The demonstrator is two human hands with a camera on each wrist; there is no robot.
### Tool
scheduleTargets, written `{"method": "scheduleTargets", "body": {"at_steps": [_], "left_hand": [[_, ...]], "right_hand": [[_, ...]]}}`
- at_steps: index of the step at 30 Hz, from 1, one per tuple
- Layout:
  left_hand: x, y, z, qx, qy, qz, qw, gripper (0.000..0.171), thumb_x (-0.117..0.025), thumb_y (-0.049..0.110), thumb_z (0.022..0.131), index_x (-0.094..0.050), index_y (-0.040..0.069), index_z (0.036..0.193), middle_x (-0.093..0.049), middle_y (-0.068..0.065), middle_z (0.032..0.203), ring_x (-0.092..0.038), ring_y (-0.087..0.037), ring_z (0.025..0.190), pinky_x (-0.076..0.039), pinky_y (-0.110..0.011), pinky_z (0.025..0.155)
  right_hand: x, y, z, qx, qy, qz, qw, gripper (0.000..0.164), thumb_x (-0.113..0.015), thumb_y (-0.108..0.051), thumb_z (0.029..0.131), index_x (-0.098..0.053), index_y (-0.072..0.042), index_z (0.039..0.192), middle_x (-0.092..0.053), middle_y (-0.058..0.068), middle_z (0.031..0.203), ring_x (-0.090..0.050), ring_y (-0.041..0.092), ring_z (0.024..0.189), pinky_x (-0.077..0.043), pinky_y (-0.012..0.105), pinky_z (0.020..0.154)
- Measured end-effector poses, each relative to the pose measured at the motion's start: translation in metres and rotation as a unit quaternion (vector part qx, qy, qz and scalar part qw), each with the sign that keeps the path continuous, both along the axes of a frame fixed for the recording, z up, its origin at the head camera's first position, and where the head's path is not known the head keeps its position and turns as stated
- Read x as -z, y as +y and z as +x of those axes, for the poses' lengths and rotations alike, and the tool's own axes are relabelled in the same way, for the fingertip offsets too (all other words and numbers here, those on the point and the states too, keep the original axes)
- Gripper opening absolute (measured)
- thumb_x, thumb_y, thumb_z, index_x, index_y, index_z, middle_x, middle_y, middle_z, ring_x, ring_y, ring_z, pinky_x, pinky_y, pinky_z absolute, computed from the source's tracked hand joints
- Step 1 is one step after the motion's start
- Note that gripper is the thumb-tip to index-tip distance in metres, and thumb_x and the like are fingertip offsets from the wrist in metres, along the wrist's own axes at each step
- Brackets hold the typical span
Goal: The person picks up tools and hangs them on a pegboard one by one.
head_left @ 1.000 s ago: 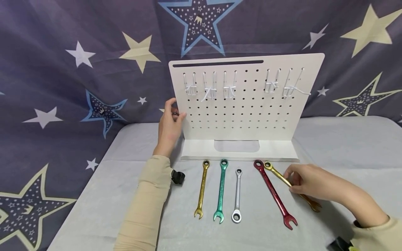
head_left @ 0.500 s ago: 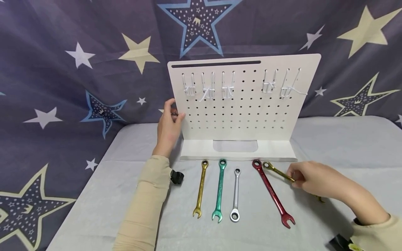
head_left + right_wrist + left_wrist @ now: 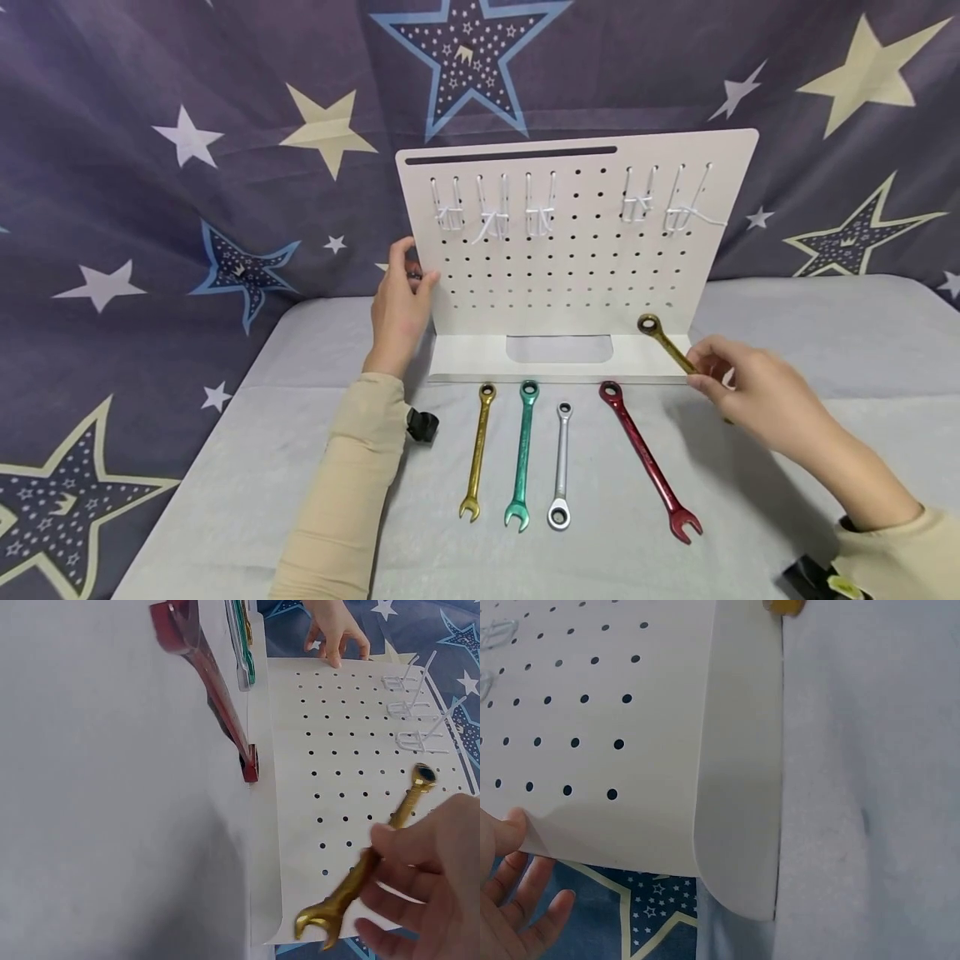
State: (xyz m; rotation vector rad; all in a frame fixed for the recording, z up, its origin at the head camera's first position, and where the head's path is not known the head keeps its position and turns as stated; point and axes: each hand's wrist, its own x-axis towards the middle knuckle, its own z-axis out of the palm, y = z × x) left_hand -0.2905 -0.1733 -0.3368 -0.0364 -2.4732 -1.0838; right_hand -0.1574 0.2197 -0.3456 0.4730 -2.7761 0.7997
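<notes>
My left hand (image 3: 401,308) holds the left edge of a white pegboard (image 3: 555,258), thumb on its front face and fingers behind, as the left wrist view also shows. My right hand (image 3: 757,392) pinches a gold combination wrench (image 3: 356,874) by its shaft, raised above the table at the board's lower right. Its ring end points up and left toward the board. On the table lie a second gold wrench (image 3: 477,450), a green wrench (image 3: 523,454), a silver wrench (image 3: 562,462) and a red wrench (image 3: 648,458) in a row before the board.
Several white wire hooks (image 3: 540,208) hang along the board's upper part, with a gap right of the middle. The board's base (image 3: 480,358) rests on a grey cloth-covered table (image 3: 810,333). A star-patterned curtain (image 3: 247,83) hangs behind.
My right hand has lifted the gold wrench off the table, from beside the red wrench, up toward the board's lower right. My left hand has stayed at the board's edge.
</notes>
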Motion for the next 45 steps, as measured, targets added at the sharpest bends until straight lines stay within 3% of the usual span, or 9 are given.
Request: {"method": "scheduleTargets", "body": {"at_steps": [7,12,15,20,23,29,34,40,45], "left_hand": [[0.0,0.0,0.0,-0.001,0.003,-0.002,1.0,0.054,-0.063,0.026,0.099,-0.038,0.022,0.146,-0.058,-0.005,0.114,-0.062,-0.023,0.1,-0.045,-0.044,0.078],[0.001,0.0,0.0,-0.001,0.005,-0.004,1.0,0.053,-0.063,0.026,0.099,-0.038,0.022,0.146,-0.058,-0.005,0.115,-0.062,-0.023,0.101,-0.046,-0.045,0.079],[0.001,0.0,0.0,-0.001,0.007,-0.005,1.0,0.053,-0.063,0.026,0.099,-0.038,0.022,0.146,-0.058,-0.005,0.114,-0.062,-0.024,0.101,-0.046,-0.045,0.079],[0.001,0.0,0.0,-0.001,0.012,-0.008,0.9999,0.053,-0.064,0.026,0.099,-0.038,0.021,0.145,-0.059,-0.005,0.114,-0.062,-0.024,0.101,-0.046,-0.045,0.078],[0.001,-0.001,0.0,-0.002,0.009,-0.008,0.9999,0.053,-0.064,0.025,0.099,-0.038,0.021,0.145,-0.059,-0.006,0.115,-0.062,-0.024,0.102,-0.046,-0.046,0.079],[0.002,-0.001,0.0,-0.004,0.005,-0.008,1.0,0.054,-0.064,0.025,0.099,-0.038,0.022,0.146,-0.059,-0.006,0.115,-0.062,-0.024,0.103,-0.047,-0.046,0.08],[0.003,0.0,0.0,-0.006,0.007,-0.009,0.9999,0.053,-0.064,0.025,0.099,-0.039,0.022,0.145,-0.059,-0.006,0.115,-0.062,-0.024,0.103,-0.047,-0.046,0.08],[0.003,0.001,0.001,-0.004,0.002,-0.012,0.9999,0.054,-0.064,0.025,0.099,-0.038,0.022,0.146,-0.06,-0.006,0.115,-0.062,-0.024,0.103,-0.047,-0.046,0.08],[0.002,0.0,0.002,-0.005,0.008,-0.01,0.9999,0.054,-0.064,0.025,0.099,-0.038,0.021,0.146,-0.059,-0.007,0.116,-0.062,-0.025,0.103,-0.047,-0.046,0.08]], "right_hand": [[-0.003,-0.002,0.001,0.018,0.061,-0.071,0.995,0.014,-0.074,-0.003,0.088,-0.067,-0.008,0.099,-0.065,-0.001,0.079,-0.056,0.006,0.068,-0.044,0.017,0.063],[-0.003,-0.005,0.002,0.026,0.05,-0.121,0.991,0.015,-0.072,-0.003,0.09,-0.069,-0.005,0.104,-0.067,0.004,0.083,-0.058,0.007,0.067,-0.046,0.018,0.056],[-0.003,-0.008,0.003,0.031,0.038,-0.156,0.987,0.015,-0.07,-0.004,0.091,-0.069,-0.004,0.106,-0.067,-0.001,0.083,-0.059,0.006,0.067,-0.045,0.02,0.053],[-0.005,-0.012,0.003,0.029,-0.003,-0.244,0.969,0.013,-0.068,-0.004,0.093,-0.068,-0.003,0.105,-0.066,-0.011,0.081,-0.063,0.006,0.066,-0.046,0.02,0.05],[-0.005,-0.012,0.003,0.013,-0.024,-0.32,0.947,0.014,-0.067,0.0,0.093,-0.069,-0.009,0.103,-0.067,-0.008,0.08,-0.063,0.006,0.068,-0.048,0.018,0.058],[-0.005,-0.009,0.003,-0.048,-0.075,-0.502,0.86,0.018,-0.062,0.005,0.094,-0.07,-0.009,0.103,-0.068,0.0,0.079,-0.062,0.009,0.068,-0.048,0.019,0.059],[-0.005,-0.005,0.003,-0.071,-0.093,-0.578,0.808,0.021,-0.058,0.007,0.096,-0.069,-0.006,0.108,-0.069,0.003,0.085,-0.064,0.012,0.072,-0.051,0.02,0.064],[-0.006,-0.001,0.004,-0.082,-0.076,-0.636,0.764,0.024,-0.055,0.012,0.096,-0.069,-0.003,0.109,-0.069,0.006,0.088,-0.067,0.015,0.075,-0.054,0.022,0.069],[-0.011,0.001,0.002,-0.083,-0.06,-0.657,0.746,0.023,-0.055,0.012,0.095,-0.068,-0.001,0.109,-0.07,0.008,0.087,-0.067,0.016,0.075,-0.054,0.022,0.068]]}}
